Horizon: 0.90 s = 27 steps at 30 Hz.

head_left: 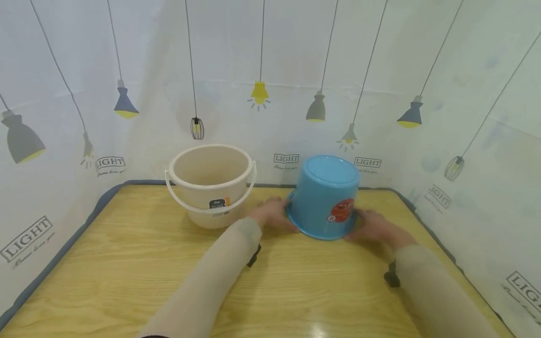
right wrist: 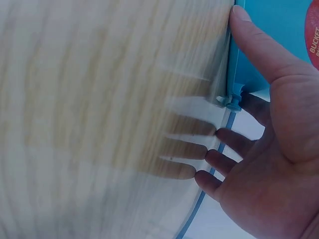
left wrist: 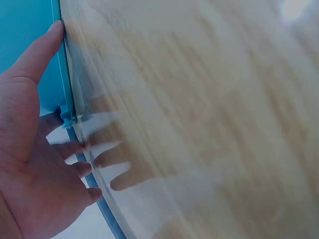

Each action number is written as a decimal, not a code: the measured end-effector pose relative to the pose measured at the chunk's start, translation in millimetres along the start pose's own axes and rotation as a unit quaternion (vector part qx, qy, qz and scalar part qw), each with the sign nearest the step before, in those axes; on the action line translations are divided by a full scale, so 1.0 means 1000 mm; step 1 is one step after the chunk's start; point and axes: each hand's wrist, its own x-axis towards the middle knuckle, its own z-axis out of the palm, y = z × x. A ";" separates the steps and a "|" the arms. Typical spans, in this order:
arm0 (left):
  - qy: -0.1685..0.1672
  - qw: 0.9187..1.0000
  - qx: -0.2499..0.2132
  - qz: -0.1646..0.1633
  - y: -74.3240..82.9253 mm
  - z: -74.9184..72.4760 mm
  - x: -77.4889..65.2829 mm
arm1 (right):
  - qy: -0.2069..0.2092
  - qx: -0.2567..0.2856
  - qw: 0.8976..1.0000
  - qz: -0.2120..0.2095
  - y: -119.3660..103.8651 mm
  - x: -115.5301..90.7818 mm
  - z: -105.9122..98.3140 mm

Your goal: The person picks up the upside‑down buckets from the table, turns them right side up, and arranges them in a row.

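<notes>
A blue bucket (head_left: 323, 199) stands upside down on the wooden table, its base facing up and a red label on its side. My left hand (head_left: 274, 213) is at the bucket's left side. In the left wrist view its thumb (left wrist: 42, 50) lies straight against the rim, and the other fingers are spread by the tabletop, the index partly hidden behind the handle lug. On the opposite side, my right hand (head_left: 374, 227) mirrors this. Its thumb (right wrist: 249, 32) touches the rim in the right wrist view, with the remaining fingers spread near the table surface.
A cream bucket (head_left: 211, 185) stands upright left of the blue one, its handle (head_left: 190, 206) hanging across the front. The glossy wooden table (head_left: 313, 281) has a dark blue edge. A white curtain (head_left: 228, 56) printed with lamps encloses the back and sides.
</notes>
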 end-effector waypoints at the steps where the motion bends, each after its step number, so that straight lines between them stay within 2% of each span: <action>1: -0.001 1.000 -0.003 0.000 0.000 0.000 0.000 | -0.001 0.003 1.000 -0.002 0.000 0.001 0.001; 5: -0.004 1.000 -0.016 0.002 0.001 0.000 0.000 | -0.001 0.014 1.000 -0.015 0.002 0.005 0.002; 13: 0.018 1.000 -0.002 0.020 -0.001 0.006 0.003 | 0.001 0.033 0.998 -0.057 -0.001 -0.005 0.004; 23: 0.024 0.999 -0.025 0.003 0.001 0.005 0.000 | 0.010 0.045 0.996 -0.074 -0.004 -0.009 0.004; 27: 0.032 0.999 -0.015 0.009 0.001 0.006 -0.001 | 0.007 0.050 0.996 -0.077 -0.002 -0.009 0.006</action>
